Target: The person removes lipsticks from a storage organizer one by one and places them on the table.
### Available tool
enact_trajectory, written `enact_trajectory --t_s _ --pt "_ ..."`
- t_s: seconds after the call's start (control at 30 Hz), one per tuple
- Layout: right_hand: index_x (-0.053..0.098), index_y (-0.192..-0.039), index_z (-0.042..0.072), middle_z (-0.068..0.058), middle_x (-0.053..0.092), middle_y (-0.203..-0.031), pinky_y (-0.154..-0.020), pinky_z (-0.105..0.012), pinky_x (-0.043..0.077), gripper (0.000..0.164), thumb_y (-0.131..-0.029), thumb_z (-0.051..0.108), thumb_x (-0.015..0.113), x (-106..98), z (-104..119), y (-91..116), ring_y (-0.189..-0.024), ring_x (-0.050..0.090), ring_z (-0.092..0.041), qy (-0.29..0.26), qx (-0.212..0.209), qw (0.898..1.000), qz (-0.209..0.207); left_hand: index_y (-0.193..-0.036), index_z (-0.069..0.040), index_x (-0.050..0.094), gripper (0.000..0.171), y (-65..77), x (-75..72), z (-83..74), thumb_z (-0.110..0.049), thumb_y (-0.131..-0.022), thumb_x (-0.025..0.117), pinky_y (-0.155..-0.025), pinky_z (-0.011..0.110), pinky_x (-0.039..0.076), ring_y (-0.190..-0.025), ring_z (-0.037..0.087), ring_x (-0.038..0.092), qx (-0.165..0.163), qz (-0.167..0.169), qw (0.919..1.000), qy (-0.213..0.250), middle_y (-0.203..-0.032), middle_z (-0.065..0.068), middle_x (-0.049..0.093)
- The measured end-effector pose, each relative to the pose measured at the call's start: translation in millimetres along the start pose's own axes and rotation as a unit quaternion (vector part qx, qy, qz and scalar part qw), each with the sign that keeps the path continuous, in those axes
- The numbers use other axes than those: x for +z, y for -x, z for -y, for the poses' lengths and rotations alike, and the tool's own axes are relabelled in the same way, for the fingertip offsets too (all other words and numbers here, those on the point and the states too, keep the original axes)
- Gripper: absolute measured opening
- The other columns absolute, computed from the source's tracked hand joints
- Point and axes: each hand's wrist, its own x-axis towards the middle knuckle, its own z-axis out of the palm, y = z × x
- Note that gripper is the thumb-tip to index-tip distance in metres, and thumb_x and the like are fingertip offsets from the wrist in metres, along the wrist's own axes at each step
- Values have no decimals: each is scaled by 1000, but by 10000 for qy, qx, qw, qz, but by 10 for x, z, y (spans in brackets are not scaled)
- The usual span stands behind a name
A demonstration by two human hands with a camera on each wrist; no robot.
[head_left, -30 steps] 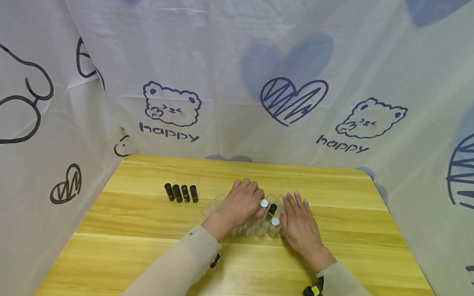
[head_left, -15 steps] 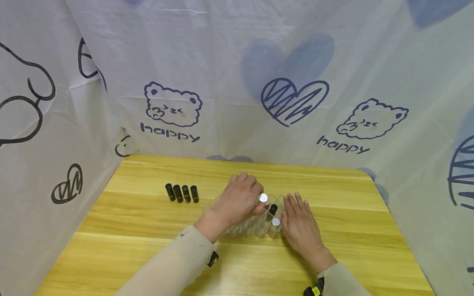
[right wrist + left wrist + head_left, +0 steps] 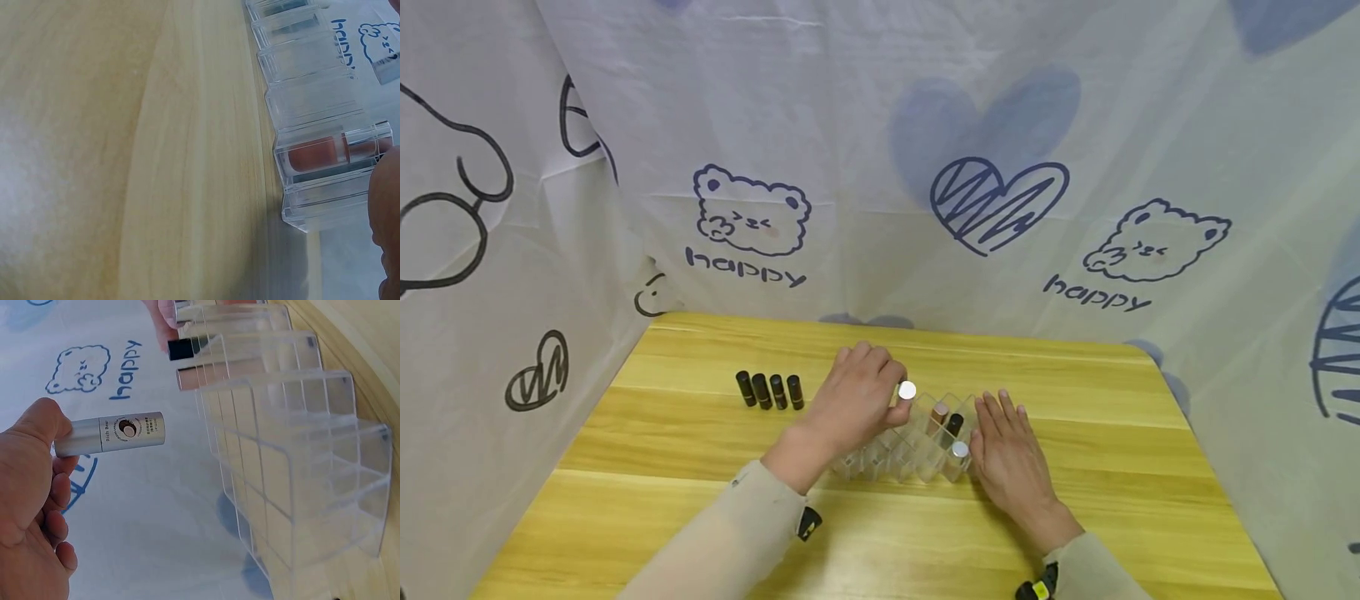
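Observation:
My left hand (image 3: 853, 396) pinches a silver lip balm tube (image 3: 109, 434) with printed writing by one end. The tube is out over the clear lipstick organizer (image 3: 292, 478), apart from its slots in the left wrist view. My right hand (image 3: 1011, 458) lies with straight fingers along the organizer's right end. At that end stand a rose-gold tube (image 3: 938, 417), a black lipstick (image 3: 954, 425) and a silver-topped tube (image 3: 959, 450). The right wrist view shows a reddish lip gloss tube (image 3: 315, 154) through the organizer's wall, close to my right hand (image 3: 386, 219).
Several black lipsticks (image 3: 777, 392) stand in a row on the wooden table (image 3: 692, 450), left of the organizer. Behind the table hangs a pale cloth (image 3: 850, 167) with bears and hearts drawn on it.
My left hand has moved left and up with the silver tube, away from the organizer's right part. The rose-gold tube has come into sight. My right hand has stayed in place.

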Motion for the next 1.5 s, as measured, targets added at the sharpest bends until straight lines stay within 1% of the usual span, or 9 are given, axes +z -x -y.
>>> enact_trajectory --t_s 0.3,0.47,0.7,0.8,0.97,1.1,1.2,1.33,1.5 --pt "48 -154 -5 -23 47 -160 -126 -58 26 51 -112 25 42 -12 -10 -6 -156 33 -41 0 50 10000 85 -104 -11 71 23 163 -98 225 -32 -96 72 -79 34 31 -90 20 44 -274 -54 9996 70 -101 0 62" --pt "48 -153 -5 -23 48 -160 -126 -58 26 51 -112 25 42 -11 -12 -10 -156 33 -41 -23 56 10000 73 -106 -8 72 25 266 -166 363 -31 -96 72 -79 36 31 -90 23 46 -439 -191 9988 88 -103 3 65" --pt "48 -154 -5 -23 47 -160 -126 -58 26 51 -112 25 41 -13 -14 -10 -156 32 -41 -72 88 9999 89 -105 -7 71 25 434 -262 542 -29 -94 76 -78 37 31 -92 26 49 -704 -235 9971 155 -104 6 67" --pt "48 -154 -5 -23 47 -160 -126 -58 25 52 -113 25 41 -13 -12 -12 -157 31 -41 -92 115 9998 125 -103 -6 71 25 514 -270 614 -28 -92 77 -78 38 32 -92 28 50 -789 -314 9962 175 -102 7 67" --pt "48 -154 -5 -23 47 -160 -126 -58 25 51 -113 25 41 -21 -8 -12 -157 32 -41 -72 114 9998 120 -98 -6 71 22 639 -235 717 -27 -91 74 -76 39 32 -88 28 49 -904 -365 9951 159 -96 7 66" --pt "48 -154 -5 -23 47 -160 -126 -58 25 51 -113 24 41 -25 -9 -16 -157 32 -41 -62 106 9999 117 -95 -7 69 20 719 -205 766 -27 -92 72 -77 38 31 -87 27 48 -1044 -290 9939 220 -95 6 65" --pt "48 -154 -5 -23 47 -160 -126 -58 25 51 -113 24 41 -22 -12 -18 -157 32 -41 -66 106 9999 115 -95 -7 69 21 774 -177 787 -27 -93 73 -78 38 31 -89 27 48 -1117 -213 9932 261 -96 7 66" --pt "48 -153 -5 -23 48 -160 -126 -58 26 51 -113 25 41 -16 -17 -17 -156 32 -41 -73 94 9999 84 -98 -4 71 24 850 -113 810 -27 -92 76 -77 38 32 -87 28 49 -1142 -171 9930 227 -96 9 67" --pt "48 -154 -5 -23 47 -160 -126 -58 25 51 -113 25 40 -11 -18 -19 -157 32 -41 -81 107 9999 93 -100 -3 72 27 942 4 859 -27 -91 79 -74 37 32 -83 27 48 -1103 -288 9934 109 -93 9 66"
